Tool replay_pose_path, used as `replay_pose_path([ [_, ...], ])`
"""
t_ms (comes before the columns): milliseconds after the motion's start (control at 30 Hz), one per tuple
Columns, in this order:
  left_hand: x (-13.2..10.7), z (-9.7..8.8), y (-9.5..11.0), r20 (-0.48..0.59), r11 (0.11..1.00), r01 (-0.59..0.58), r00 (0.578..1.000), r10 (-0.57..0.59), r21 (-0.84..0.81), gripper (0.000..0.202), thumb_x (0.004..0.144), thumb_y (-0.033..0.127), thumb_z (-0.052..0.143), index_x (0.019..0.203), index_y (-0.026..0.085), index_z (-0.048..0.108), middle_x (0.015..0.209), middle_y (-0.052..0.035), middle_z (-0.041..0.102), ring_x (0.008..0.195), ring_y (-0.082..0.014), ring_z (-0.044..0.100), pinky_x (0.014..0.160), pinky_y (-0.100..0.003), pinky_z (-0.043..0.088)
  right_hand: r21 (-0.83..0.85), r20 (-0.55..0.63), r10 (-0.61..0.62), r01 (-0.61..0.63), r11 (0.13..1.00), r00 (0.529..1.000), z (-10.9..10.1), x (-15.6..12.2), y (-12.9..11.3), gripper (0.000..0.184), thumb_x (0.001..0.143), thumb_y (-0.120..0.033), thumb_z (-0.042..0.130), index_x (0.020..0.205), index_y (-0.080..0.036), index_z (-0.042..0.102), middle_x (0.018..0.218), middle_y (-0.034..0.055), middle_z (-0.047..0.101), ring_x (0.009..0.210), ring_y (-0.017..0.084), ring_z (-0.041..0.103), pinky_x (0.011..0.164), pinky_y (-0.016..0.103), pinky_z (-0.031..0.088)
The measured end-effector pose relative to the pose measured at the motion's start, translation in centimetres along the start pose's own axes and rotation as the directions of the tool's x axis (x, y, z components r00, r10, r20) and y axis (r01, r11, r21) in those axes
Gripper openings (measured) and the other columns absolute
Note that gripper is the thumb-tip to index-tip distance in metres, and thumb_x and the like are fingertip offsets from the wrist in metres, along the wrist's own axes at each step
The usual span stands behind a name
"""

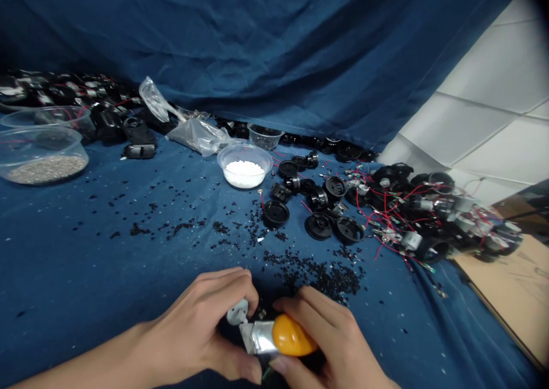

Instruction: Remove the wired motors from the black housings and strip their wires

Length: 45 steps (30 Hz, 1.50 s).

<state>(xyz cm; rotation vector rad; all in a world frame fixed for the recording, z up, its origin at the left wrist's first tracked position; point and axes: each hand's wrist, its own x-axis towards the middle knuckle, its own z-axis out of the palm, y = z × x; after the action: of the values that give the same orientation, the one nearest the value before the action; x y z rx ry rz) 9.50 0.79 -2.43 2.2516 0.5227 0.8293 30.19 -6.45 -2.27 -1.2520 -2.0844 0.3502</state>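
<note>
At the bottom middle, my left hand (206, 326) is closed around a small grey round part (237, 312) that looks like the end of a small motor. A whitish bit sticks out from it. My right hand (330, 337) grips a tool with a rounded yellow handle (293, 336) and a flat silver metal part (262, 337). The tool's metal end points left and lies right beside the grey part; whether they touch I cannot tell. Dark pieces between the hands are mostly hidden.
Black pellets (321, 272) lie scattered just ahead of my hands. Beyond stand a bowl of white granules (244, 171) and a bowl of grey granules (47, 169). Black round housings (319, 226) and a heap of red-wired motors (412, 240) lie right. A plastic bag (199, 134) lies behind.
</note>
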Motion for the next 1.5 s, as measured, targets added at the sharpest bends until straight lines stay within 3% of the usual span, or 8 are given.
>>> replay_pose_path([
  [433,-0.28,-0.04,-0.19,0.044,1.000,0.028,0.999,-0.027,-0.012,0.056,0.086,0.072,0.045,0.077,0.017,0.045,0.069,0.0021,0.044,0.063,-0.0112,0.041,0.056,-0.024,0.028,0.034,0.021,0.020,-0.021,0.999,1.000,0.27,-0.22,0.34,0.036,0.090,-0.047,0.055,0.099,-0.015,0.068,0.073,0.0047,0.060,0.062,0.016,0.059,0.051,0.026,0.047],
  [733,-0.27,0.05,-0.51,0.037,1.000,-0.021,0.999,0.021,-0.001,0.050,0.087,0.066,0.050,0.078,0.017,0.043,0.070,0.0029,0.043,0.064,-0.0108,0.039,0.057,-0.024,0.027,0.047,0.033,0.021,-0.022,0.999,0.999,0.12,-0.28,0.25,0.033,0.090,-0.045,0.056,0.099,-0.015,0.067,0.075,0.0047,0.061,0.063,0.017,0.059,0.051,0.028,0.047],
  [900,-0.28,0.04,-0.20,0.049,0.998,-0.052,0.998,0.050,0.034,0.046,0.096,0.058,0.041,0.076,0.017,0.038,0.069,0.0027,0.040,0.064,-0.0102,0.039,0.058,-0.023,0.027,0.030,0.024,0.053,-0.054,0.998,0.998,0.14,-0.29,0.33,0.027,0.088,-0.038,0.058,0.101,-0.017,0.067,0.080,0.0051,0.063,0.067,0.017,0.062,0.055,0.029,0.050],
  [1133,-0.38,0.21,-0.20,-0.004,0.999,-0.038,0.999,0.038,0.007,0.053,0.084,0.068,0.054,0.075,0.017,0.041,0.068,0.0035,0.040,0.062,-0.0103,0.037,0.057,-0.023,0.025,-0.040,-0.048,-0.040,0.038,0.998,0.998,-0.16,0.40,-0.10,0.050,0.097,-0.057,0.038,0.092,-0.017,0.068,0.074,0.0046,0.065,0.062,0.014,0.063,0.051,0.024,0.049],
  [1500,-0.46,0.40,-0.60,0.006,0.998,-0.022,1.000,0.022,-0.065,0.049,0.079,0.059,0.070,0.078,0.019,0.043,0.070,0.0051,0.041,0.063,-0.0093,0.037,0.058,-0.022,0.025,-0.052,-0.089,-0.077,0.072,0.996,0.993,-0.05,0.16,0.03,0.045,0.095,-0.057,0.043,0.094,-0.019,0.068,0.075,0.0023,0.067,0.062,0.013,0.064,0.051,0.023,0.051],
])
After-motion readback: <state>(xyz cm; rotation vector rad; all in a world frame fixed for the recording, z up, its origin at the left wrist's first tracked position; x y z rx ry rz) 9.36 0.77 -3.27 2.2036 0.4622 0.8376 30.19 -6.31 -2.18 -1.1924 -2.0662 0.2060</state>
